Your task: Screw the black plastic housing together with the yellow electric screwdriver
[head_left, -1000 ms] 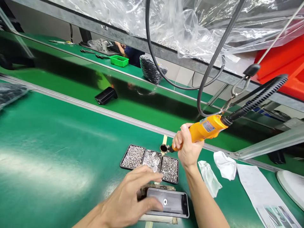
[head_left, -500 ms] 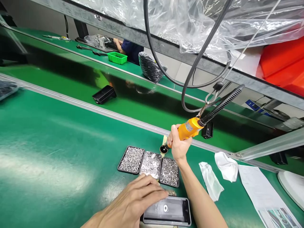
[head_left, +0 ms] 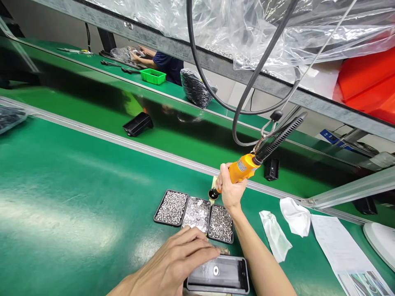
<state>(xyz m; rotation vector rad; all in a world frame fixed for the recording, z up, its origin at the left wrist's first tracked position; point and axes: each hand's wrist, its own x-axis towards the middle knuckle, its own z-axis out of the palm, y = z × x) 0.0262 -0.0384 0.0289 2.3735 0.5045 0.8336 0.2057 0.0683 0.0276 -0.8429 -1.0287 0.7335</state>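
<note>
My right hand (head_left: 228, 189) grips an orange electric screwdriver (head_left: 241, 169) that hangs from a cable; its tip points down-left at a small dark round cup (head_left: 212, 193) behind the trays. My left hand (head_left: 175, 263) lies flat, fingers spread, on the left end of a dark rectangular part (head_left: 220, 273) at the bottom of the view. Just beyond it stand three small black trays (head_left: 194, 213) side by side, filled with several silver screws and washers.
Two white cloths (head_left: 284, 224) and a printed paper sheet (head_left: 342, 255) lie to the right. A black part (head_left: 138, 123) rests on the green conveyor belt (head_left: 77, 185). Across the line a person's arm (head_left: 148, 55) works near a green bin (head_left: 152, 76). Plastic sheeting hangs overhead.
My right hand has carried the screwdriver down and left toward the small cup. My left hand has settled on the dark part. The view shifted slightly.
</note>
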